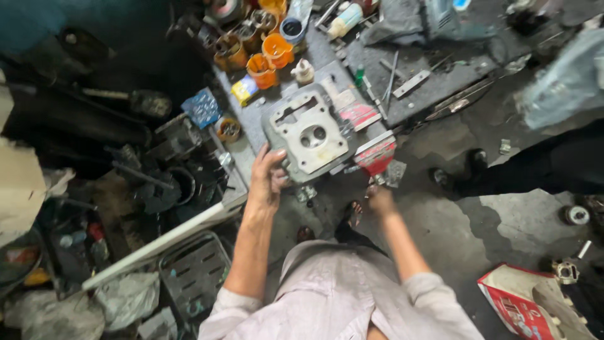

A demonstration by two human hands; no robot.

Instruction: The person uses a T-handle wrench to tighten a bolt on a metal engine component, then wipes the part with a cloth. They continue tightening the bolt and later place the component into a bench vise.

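At the bottom centre of the frame the person wears a pale, greyish-lilac shirt (333,296) of thin, creased cloth, marked with faint dark smudges. Its sleeves (229,308) are pushed or rolled up to about the elbows, bunched in soft folds at lower left and lower right, so both forearms are bare. The left hand (267,176) and right hand (379,200) wear no gloves, rings or watch. Below the hands a foot in a dark open sandal (352,217) shows against the floor.

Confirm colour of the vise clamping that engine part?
Red vise, seen in the head view; the grey metal engine part sits beside its jaws, left hand on it.
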